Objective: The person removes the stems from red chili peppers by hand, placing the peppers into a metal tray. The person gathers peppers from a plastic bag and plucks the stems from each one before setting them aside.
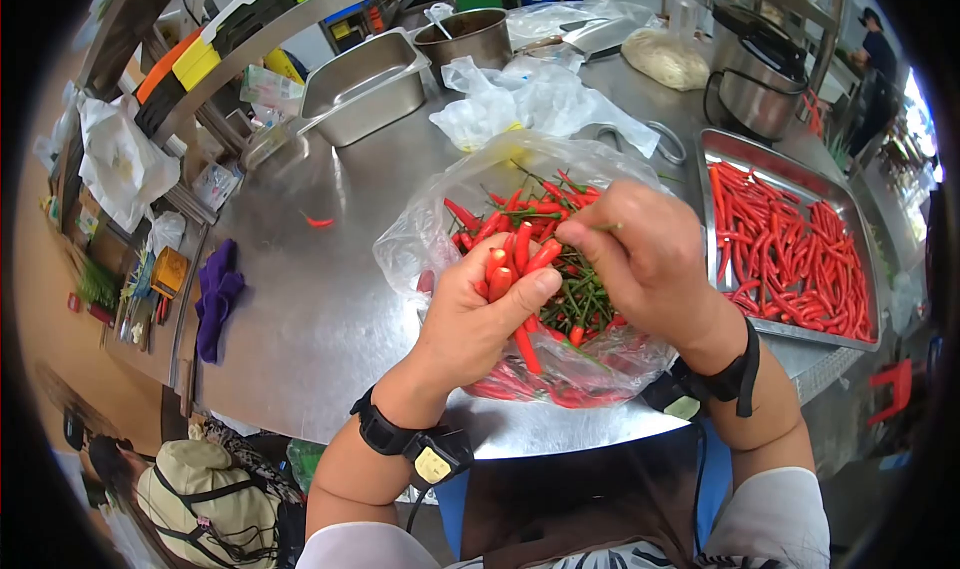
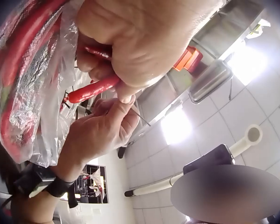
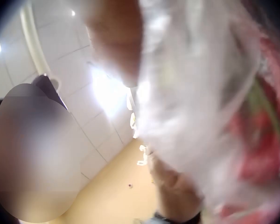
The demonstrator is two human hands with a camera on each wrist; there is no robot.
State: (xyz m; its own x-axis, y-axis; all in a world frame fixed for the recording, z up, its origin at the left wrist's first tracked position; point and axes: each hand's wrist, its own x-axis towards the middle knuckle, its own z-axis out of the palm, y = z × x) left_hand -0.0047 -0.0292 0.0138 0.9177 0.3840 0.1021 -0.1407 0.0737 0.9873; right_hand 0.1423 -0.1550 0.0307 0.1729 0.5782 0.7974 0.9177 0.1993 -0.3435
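In the head view my left hand grips a bunch of several red chili peppers, some showing pale stemless ends. My right hand is beside them, thumb and forefinger pinching a thin green chili stem. Both hands are over a clear plastic bag filled with red chilies and many green stems. From the left wrist, one red chili sticks out below my left palm, and the stem juts past the right fingertips. The right wrist view is blurred, mostly filled by the bag.
To the right, a metal tray holds many stemless red chilies. A loose chili and a purple cloth lie on the steel table. Behind the bag are crumpled plastic, scissors, a steel pan and a pot.
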